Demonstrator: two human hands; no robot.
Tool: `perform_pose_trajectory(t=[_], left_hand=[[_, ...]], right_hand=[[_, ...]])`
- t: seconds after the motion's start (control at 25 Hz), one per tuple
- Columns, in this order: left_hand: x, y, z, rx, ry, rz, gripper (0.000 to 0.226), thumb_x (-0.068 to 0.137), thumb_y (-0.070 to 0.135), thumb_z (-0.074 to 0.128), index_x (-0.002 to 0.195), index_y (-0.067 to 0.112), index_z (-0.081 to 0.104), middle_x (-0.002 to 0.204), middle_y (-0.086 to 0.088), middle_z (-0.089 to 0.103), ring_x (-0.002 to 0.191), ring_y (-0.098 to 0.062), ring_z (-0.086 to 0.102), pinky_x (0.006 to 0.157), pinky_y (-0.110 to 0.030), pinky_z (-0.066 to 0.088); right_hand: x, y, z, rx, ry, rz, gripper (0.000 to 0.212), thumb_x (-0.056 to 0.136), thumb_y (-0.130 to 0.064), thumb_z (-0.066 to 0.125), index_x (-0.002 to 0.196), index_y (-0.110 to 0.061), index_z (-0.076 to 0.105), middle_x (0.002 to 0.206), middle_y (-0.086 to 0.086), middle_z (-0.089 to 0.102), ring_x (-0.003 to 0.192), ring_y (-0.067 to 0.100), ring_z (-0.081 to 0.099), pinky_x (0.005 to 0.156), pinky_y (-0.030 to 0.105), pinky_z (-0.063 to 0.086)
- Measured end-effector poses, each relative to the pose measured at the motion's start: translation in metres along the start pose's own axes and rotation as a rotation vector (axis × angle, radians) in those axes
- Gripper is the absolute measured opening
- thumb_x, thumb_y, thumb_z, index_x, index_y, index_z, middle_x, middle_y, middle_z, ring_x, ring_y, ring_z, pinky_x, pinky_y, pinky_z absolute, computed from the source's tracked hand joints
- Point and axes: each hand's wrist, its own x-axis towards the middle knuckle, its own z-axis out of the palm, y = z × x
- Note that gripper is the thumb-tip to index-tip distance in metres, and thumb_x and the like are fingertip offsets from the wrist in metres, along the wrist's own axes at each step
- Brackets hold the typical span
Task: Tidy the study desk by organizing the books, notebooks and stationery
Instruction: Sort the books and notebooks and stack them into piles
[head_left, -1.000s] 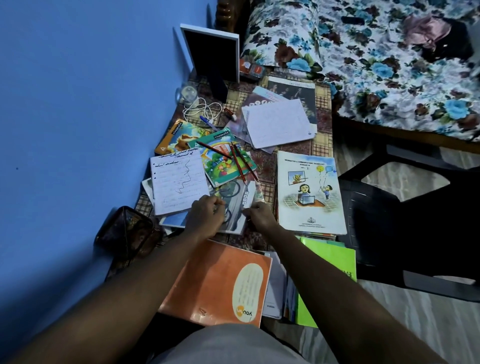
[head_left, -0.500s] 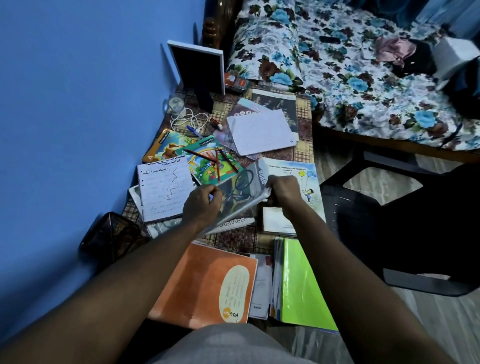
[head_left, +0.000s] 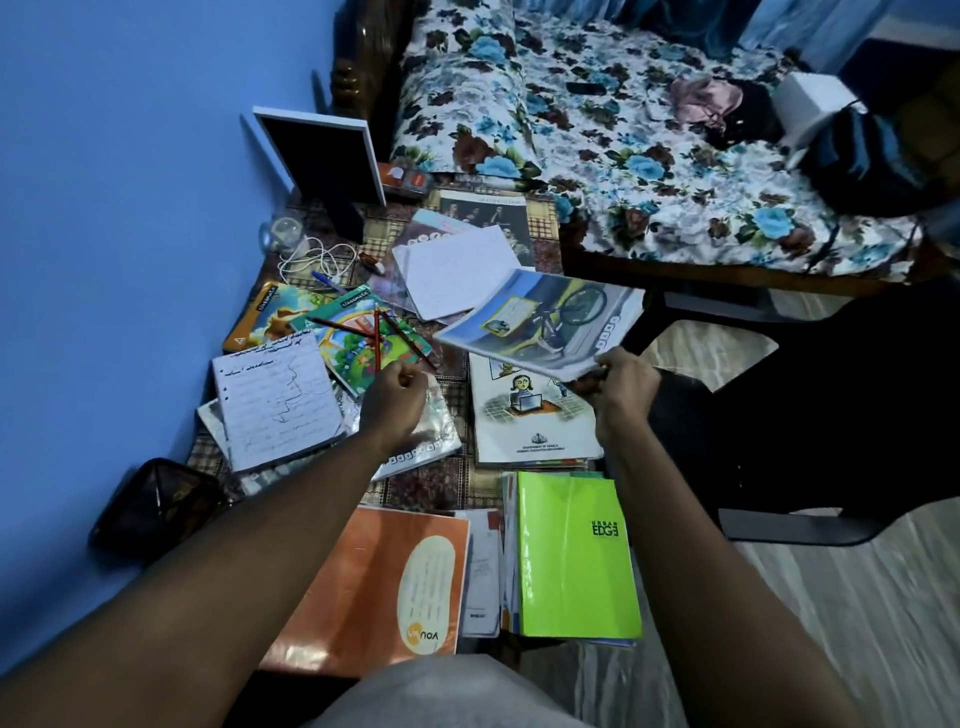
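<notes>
My right hand (head_left: 621, 382) grips the near edge of a thin book with a bicycle cover (head_left: 545, 317) and holds it tilted in the air above a white textbook (head_left: 535, 421). My left hand (head_left: 392, 400) is curled into a fist with nothing visible in it, above a shiny plastic-covered book (head_left: 434, 441). Just beyond that hand, red pencils (head_left: 375, 338) lie crossed on a colourful rainbow notebook (head_left: 358, 348). A handwritten notepad (head_left: 275, 400) lies to the left. Nearest me are an orange book (head_left: 374, 587) and a lime green notebook (head_left: 571, 556).
A blue wall (head_left: 130, 208) borders the desk on the left. A framed panel (head_left: 322, 156), a white cable (head_left: 317, 260), a blue pen (head_left: 327, 280) and loose white pages (head_left: 457, 270) sit at the far end. A black pouch (head_left: 156, 504) is at the near left, a black chair (head_left: 779, 415) and a floral bed (head_left: 623, 156) to the right.
My right hand has lifted the bicycle book up and to the right, over the white textbook. My left hand has let go of it and stayed back, curled.
</notes>
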Motion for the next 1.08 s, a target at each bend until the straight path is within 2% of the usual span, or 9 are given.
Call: perform_pose_trajectory(t=[0.12, 0.2, 0.4, 0.44, 0.52, 0.64, 0.76, 0.96, 1.08], left_hand=[[0.005, -0.007, -0.007, -0.209, 0.069, -0.167, 0.043, 0.093, 0.053, 0.045, 0.107, 0.014, 0.058, 0.099, -0.007, 0.061, 0.080, -0.021, 0.058, 0.063, -0.027, 0.048], [0.007, -0.014, -0.017, -0.215, 0.158, -0.235, 0.048, 0.094, 0.055, 0.046, 0.105, 0.011, 0.062, 0.094, -0.007, 0.058, 0.078, -0.022, 0.055, 0.068, -0.031, 0.042], [-0.011, -0.046, -0.046, -0.163, -0.001, -0.382, 0.036, 0.088, 0.022, 0.070, 0.116, 0.002, 0.061, 0.115, -0.010, 0.057, 0.108, -0.024, 0.054, 0.078, -0.030, 0.040], [-0.017, -0.058, -0.052, -0.148, -0.014, -0.379, 0.027, 0.088, 0.010, 0.067, 0.113, 0.003, 0.060, 0.111, -0.009, 0.057, 0.104, -0.023, 0.053, 0.076, -0.029, 0.040], [-0.028, -0.082, -0.067, -0.141, -0.047, -0.374, 0.025, 0.089, -0.006, 0.059, 0.114, -0.002, 0.060, 0.109, -0.012, 0.058, 0.099, -0.024, 0.053, 0.079, -0.031, 0.040], [-0.051, -0.105, -0.091, -0.059, -0.181, -0.404, 0.035, 0.089, -0.010, 0.056, 0.123, 0.000, 0.054, 0.129, -0.016, 0.054, 0.117, -0.033, 0.051, 0.087, -0.035, 0.044], [-0.070, -0.113, -0.101, 0.050, -0.148, -0.424, 0.051, 0.091, -0.008, 0.056, 0.139, 0.000, 0.041, 0.136, -0.011, 0.047, 0.121, -0.030, 0.047, 0.084, -0.033, 0.037], [-0.097, -0.135, -0.100, 0.338, -0.036, -0.339, 0.022, 0.092, 0.007, 0.056, 0.114, 0.005, 0.058, 0.110, -0.018, 0.059, 0.093, -0.029, 0.057, 0.074, -0.032, 0.041], [-0.110, -0.140, -0.101, 0.621, 0.041, -0.320, 0.040, 0.087, 0.012, 0.061, 0.124, 0.001, 0.050, 0.125, -0.024, 0.056, 0.111, -0.037, 0.056, 0.085, -0.036, 0.047]], right_hand=[[0.006, 0.036, -0.004, 0.013, -0.042, 0.147, 0.020, 0.077, 0.004, 0.051, 0.061, -0.007, 0.046, 0.050, 0.005, 0.042, 0.041, 0.017, 0.042, 0.046, 0.025, 0.046], [0.009, 0.049, -0.007, -0.064, -0.117, 0.189, 0.009, 0.076, 0.002, 0.052, 0.070, -0.005, 0.052, 0.061, 0.009, 0.049, 0.052, 0.022, 0.051, 0.054, 0.033, 0.050], [0.006, 0.072, -0.024, -0.337, -0.586, 0.399, 0.015, 0.070, -0.002, 0.058, 0.065, -0.011, 0.046, 0.063, 0.007, 0.049, 0.055, 0.023, 0.045, 0.053, 0.026, 0.043], [0.005, 0.075, -0.028, -0.442, -0.742, 0.478, 0.019, 0.061, -0.006, 0.066, 0.073, -0.011, 0.052, 0.073, 0.009, 0.054, 0.062, 0.025, 0.049, 0.061, 0.030, 0.048], [0.008, 0.078, -0.033, -0.675, -1.003, 0.595, 0.055, 0.053, -0.013, 0.080, 0.103, -0.012, 0.057, 0.089, 0.008, 0.064, 0.077, 0.026, 0.060, 0.077, 0.039, 0.056], [0.007, 0.082, -0.025, -0.734, -1.095, 0.626, 0.059, 0.076, -0.014, 0.078, 0.128, -0.020, 0.051, 0.088, 0.000, 0.070, 0.081, 0.026, 0.061, 0.088, 0.049, 0.053], [-0.024, 0.092, -0.009, -1.011, -1.165, 0.507, 0.035, 0.092, -0.003, 0.060, 0.119, -0.025, 0.053, 0.078, 0.004, 0.066, 0.060, 0.022, 0.058, 0.075, 0.046, 0.058], [-0.068, 0.126, 0.003, -1.335, -1.272, 0.279, 0.014, 0.088, 0.006, 0.059, 0.093, -0.007, 0.054, 0.078, 0.013, 0.052, 0.043, 0.020, 0.061, 0.050, 0.034, 0.059], [-0.071, 0.136, 0.011, -1.493, -1.320, 0.107, 0.024, 0.087, -0.006, 0.068, 0.067, -0.004, 0.053, 0.060, 0.008, 0.044, 0.046, 0.022, 0.056, 0.044, 0.030, 0.056]])
